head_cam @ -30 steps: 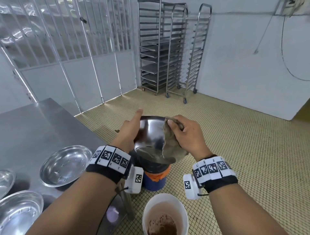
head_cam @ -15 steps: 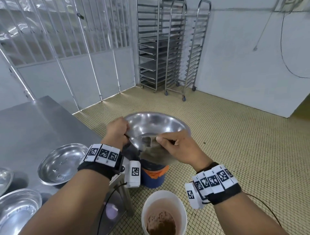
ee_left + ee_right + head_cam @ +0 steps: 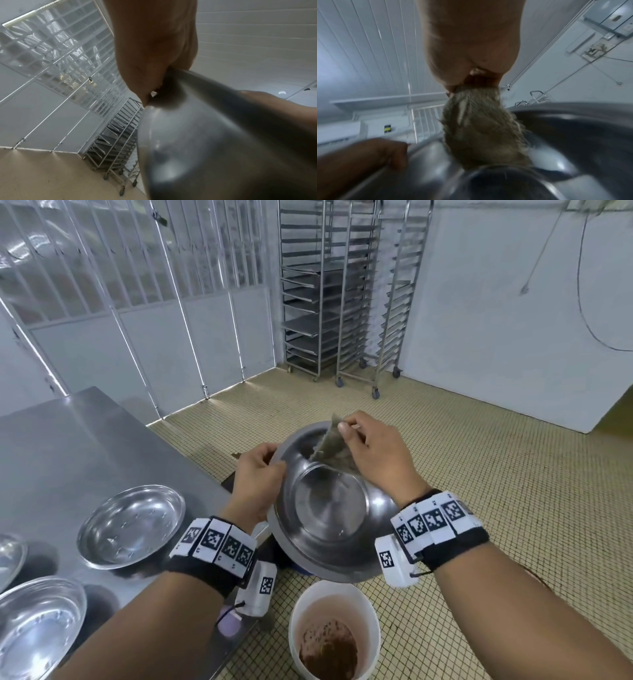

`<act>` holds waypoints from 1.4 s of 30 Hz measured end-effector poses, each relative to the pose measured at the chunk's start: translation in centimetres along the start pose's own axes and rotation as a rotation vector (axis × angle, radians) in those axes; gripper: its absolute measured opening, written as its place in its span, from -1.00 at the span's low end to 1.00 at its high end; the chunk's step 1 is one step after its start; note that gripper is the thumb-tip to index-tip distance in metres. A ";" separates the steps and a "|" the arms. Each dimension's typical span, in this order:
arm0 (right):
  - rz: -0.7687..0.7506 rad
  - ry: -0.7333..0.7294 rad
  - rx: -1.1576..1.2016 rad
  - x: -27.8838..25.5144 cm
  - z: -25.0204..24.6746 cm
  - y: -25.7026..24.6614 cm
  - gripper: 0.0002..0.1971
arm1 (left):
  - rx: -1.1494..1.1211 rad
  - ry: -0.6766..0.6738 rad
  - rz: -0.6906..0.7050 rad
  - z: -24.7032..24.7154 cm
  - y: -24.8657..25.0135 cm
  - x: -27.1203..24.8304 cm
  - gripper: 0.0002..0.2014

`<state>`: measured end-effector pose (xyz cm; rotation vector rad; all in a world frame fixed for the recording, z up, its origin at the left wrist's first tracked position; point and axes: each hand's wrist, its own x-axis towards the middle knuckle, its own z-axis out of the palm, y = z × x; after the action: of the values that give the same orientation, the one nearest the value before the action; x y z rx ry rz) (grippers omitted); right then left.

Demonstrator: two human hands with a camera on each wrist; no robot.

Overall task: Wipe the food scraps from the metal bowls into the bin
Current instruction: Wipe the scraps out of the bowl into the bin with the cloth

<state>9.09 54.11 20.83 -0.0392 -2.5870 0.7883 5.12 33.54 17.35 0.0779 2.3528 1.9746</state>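
Above white bucket (image 3: 334,628), tilted metal bowl (image 3: 329,515) gleams.

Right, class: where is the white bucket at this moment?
In the head view the white bucket stands on the tiled floor at bottom centre, just below the held metal bowl and right of the steel table.

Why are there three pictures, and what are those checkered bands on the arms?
A person wears three cameras: one on the head, one on each wrist. The bands are patterned markers beside the wrist cameras. In the head picture, the left hand holds a metal bowl by its rim, and the right hand pinches a rag inside it. Three more bowls sit on the steel table. A white bucket with brown scraps stands on the floor.
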 end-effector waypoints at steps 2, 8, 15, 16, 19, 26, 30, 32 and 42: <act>-0.032 -0.156 -0.124 -0.7 1.5 0.3 -0.78 | 0.003 -0.003 0.003 0.1 -0.1 -0.2 -0.88; -0.085 -0.456 -0.309 -4.5 6.4 1.8 -0.38 | -0.016 -0.071 0.035 0.0 -0.5 -0.1 -0.79; -0.165 -0.379 -0.258 -5.9 6.7 2.2 -0.62 | -0.106 0.049 0.040 -0.7 -0.4 0.8 -0.76; -0.164 -0.416 -0.258 -6.1 6.9 2.4 -0.63 | -0.096 0.063 0.071 -0.8 -0.1 1.0 -0.76; -0.134 -0.445 -0.220 -6.0 7.0 3.0 -0.64 | -0.025 0.065 0.166 -0.8 0.1 1.3 -0.78; -0.089 0.138 -0.109 -2.0 5.4 2.9 -0.68 | 0.068 -0.072 0.210 -0.2 -1.0 0.3 -0.73; -0.152 -0.053 -0.309 -2.2 7.5 2.9 -0.63 | 0.051 -0.066 0.252 0.8 -1.7 0.0 -0.67; -0.240 -0.101 -0.254 -2.9 8.3 3.0 -0.63 | 0.067 -0.049 0.268 0.8 -1.9 -0.1 -0.62; -0.208 -0.698 -0.237 -5.2 8.8 6.0 -0.48 | 0.139 0.084 0.321 -0.1 -2.6 1.8 -0.62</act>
<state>9.62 53.72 8.96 0.5119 -3.2486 0.4631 3.30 33.10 14.77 0.4125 2.6735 1.9695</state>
